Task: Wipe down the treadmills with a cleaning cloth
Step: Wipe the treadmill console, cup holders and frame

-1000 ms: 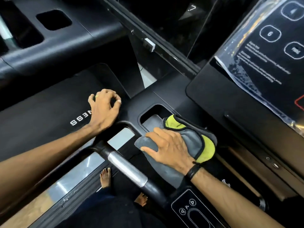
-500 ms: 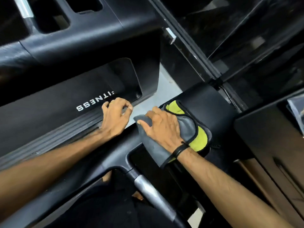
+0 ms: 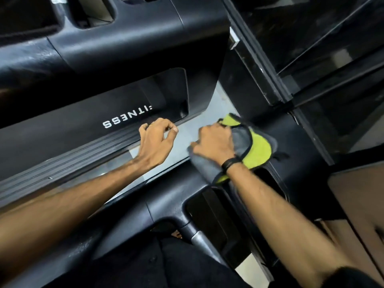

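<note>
Nearest the viewer, a silver-sleeved handlebar (image 3: 200,239) rises to meet the black plastic frame of the treadmill (image 3: 166,196). On the frame's far corner lies the cleaning cloth (image 3: 257,150), grey with yellow-green patches and dark edging. The right hand (image 3: 216,142), a dark band at its wrist, presses down on the cloth with fingers spread over the folds; motion blur hides whether the fingertips curl round the cloth's edge. Just beside it, apart from the cloth, the left hand (image 3: 158,140) hangs over the frame's edge, fingers loosely curled and holding nothing. Beyond, across a strip of pale floor (image 3: 216,104), a neighbouring treadmill's deck (image 3: 62,129) bears white lettering (image 3: 127,117).
</note>
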{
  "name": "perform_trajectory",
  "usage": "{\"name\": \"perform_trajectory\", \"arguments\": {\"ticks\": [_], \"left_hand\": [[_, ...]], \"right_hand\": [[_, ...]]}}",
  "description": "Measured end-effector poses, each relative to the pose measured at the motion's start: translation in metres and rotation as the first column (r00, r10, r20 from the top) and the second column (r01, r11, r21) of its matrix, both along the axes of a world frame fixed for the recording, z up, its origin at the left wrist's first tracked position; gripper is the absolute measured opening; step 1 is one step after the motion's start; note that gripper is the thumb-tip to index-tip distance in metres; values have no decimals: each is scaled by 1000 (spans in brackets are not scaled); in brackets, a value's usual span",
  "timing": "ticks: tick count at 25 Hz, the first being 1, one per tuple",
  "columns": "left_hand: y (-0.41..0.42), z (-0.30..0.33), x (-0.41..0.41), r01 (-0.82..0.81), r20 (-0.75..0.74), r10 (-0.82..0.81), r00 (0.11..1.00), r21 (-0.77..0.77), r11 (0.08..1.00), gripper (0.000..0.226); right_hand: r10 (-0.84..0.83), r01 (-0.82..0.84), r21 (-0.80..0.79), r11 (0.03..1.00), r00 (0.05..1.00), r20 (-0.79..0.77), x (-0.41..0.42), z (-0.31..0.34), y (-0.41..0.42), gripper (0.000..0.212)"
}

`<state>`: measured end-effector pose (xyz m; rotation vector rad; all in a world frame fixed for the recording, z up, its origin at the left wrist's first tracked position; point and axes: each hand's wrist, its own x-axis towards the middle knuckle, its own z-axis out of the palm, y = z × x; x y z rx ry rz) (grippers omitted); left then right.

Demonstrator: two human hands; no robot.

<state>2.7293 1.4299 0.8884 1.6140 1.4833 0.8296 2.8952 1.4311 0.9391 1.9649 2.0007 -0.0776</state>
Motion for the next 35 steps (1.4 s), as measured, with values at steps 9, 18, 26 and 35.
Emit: {"name": "perform_trajectory", "arguments": {"ticks": [9, 18, 26, 35], "left_hand": [[1, -6, -28, -28, -20, 27, 999, -63, 998, 15], [6, 3, -19, -18, 69, 25, 997, -105, 994, 23], [-1, -7, -24, -5, 23, 9, 1000, -173, 985, 14], [7, -14, -8, 124, 111, -97, 989, -268, 955, 17]], "right_hand": [[-283, 282, 73, 957, 959, 0, 110, 33, -24, 68], [118, -119, -38, 992, 992, -33, -41, -1, -60, 54], [-346, 343, 57, 937, 938, 38, 79, 26, -17, 71], [41, -21, 169, 985, 992, -117, -20, 12, -113, 73]]}}
